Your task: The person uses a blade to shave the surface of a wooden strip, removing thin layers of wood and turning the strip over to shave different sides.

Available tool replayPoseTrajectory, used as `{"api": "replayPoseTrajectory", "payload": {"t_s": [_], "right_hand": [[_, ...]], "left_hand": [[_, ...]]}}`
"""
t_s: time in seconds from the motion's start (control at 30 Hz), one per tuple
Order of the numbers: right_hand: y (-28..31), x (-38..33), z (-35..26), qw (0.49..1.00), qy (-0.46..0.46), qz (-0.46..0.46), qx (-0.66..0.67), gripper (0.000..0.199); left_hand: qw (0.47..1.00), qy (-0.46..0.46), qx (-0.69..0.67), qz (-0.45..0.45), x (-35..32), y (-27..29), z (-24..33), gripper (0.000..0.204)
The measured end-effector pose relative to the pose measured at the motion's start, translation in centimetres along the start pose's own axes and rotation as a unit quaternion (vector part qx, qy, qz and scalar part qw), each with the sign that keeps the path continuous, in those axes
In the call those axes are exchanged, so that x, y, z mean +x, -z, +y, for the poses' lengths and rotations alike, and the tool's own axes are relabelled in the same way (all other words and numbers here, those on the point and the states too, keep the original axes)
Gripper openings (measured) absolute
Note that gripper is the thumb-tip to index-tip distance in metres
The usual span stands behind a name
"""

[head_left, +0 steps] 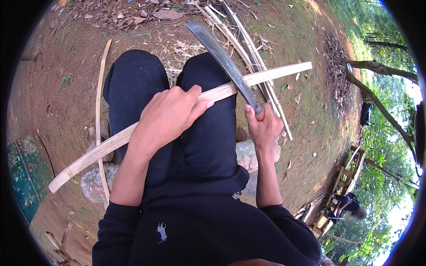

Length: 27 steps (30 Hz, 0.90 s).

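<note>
Grasping a split-wood strip (pixel 219 92) near mid-length with the left hand (pixel 171 111); clenching a machete (pixel 226 66) by its handle in the right hand (pixel 266 126), across the strip — just right of the left thumb (pixel 202 110). Could skid into that thumb — if forced leftward along the grain.

Brown earthen ground (pixel 306 133) carries split wood strips (pixel 228 35) far right, pale shavings (pixel 184 48) far centre and dry leaves (pixel 168 14) beyond.
</note>
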State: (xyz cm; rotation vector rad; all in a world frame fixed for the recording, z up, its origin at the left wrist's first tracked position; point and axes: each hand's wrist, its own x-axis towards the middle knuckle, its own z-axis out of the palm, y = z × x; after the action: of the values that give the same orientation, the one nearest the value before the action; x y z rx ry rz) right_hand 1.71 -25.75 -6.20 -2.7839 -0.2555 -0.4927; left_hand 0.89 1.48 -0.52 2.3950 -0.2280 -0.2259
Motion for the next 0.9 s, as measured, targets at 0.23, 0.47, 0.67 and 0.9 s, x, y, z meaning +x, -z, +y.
{"api": "replayPoseTrajectory", "payload": {"t_s": [0.23, 0.47, 0.67, 0.9], "right_hand": [[-0.1, 0.9, 2.0, 0.999, 0.014, -0.004, -0.035, 0.057], [-0.7, -0.5, 2.1, 0.993, 0.096, -0.005, -0.071, 0.059], [-0.9, 0.8, 1.0, 0.996, 0.038, 0.031, -0.069, 0.061], [0.7, 3.8, 7.2, 0.976, -0.188, 0.037, -0.106, 0.055]], "left_hand": [[1.000, 0.005, 0.004, -0.001, 0.2, -0.1, 0.4, 0.040], [1.000, -0.020, 0.010, -0.007, 0.0, 0.2, 0.2, 0.040], [1.000, -0.005, 0.016, 0.004, 0.4, 0.3, 0.5, 0.039], [0.999, 0.026, 0.010, -0.025, -0.2, 0.7, 0.5, 0.039]]}}
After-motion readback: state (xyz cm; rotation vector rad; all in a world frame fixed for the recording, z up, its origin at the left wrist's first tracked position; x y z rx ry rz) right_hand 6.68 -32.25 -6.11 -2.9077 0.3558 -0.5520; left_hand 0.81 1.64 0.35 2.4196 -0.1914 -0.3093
